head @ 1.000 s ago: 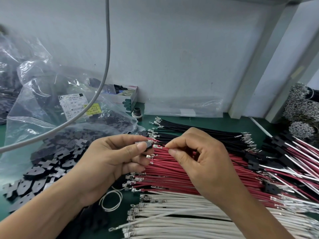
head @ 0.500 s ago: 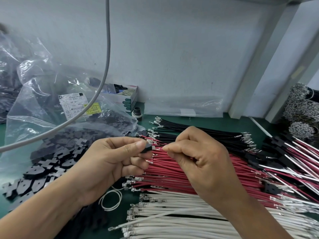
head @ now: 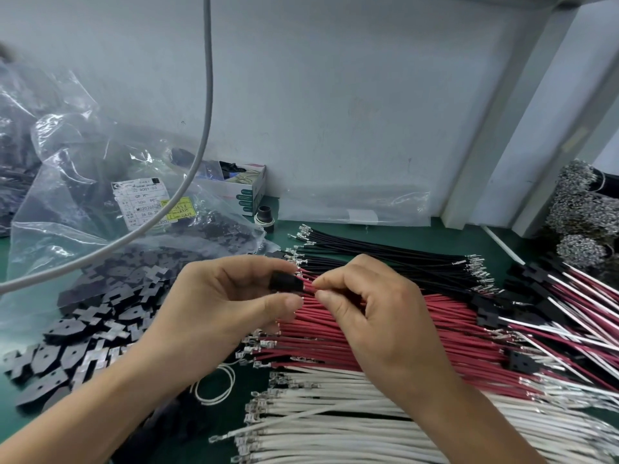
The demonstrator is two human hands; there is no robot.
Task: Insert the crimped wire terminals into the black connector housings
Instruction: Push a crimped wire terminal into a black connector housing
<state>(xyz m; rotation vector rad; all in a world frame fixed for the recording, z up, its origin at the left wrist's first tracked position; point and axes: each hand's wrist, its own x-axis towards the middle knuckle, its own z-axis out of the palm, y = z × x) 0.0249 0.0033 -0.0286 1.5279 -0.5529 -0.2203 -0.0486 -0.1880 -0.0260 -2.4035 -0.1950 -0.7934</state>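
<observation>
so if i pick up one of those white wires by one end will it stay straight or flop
Probably droops a little: the white wires are thin, and one stray lies in a gentle curve across the pile. Likely very light. The metal terminals could snag neighbouring wires as it lifts.

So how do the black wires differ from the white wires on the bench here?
The black wires lie at the far side of the green mat; the white wires lie nearest the person. The black bundle looks smaller, the white bundle fuller. The red wires lie between them. Both have metal terminals crimped on their left ends.
</observation>
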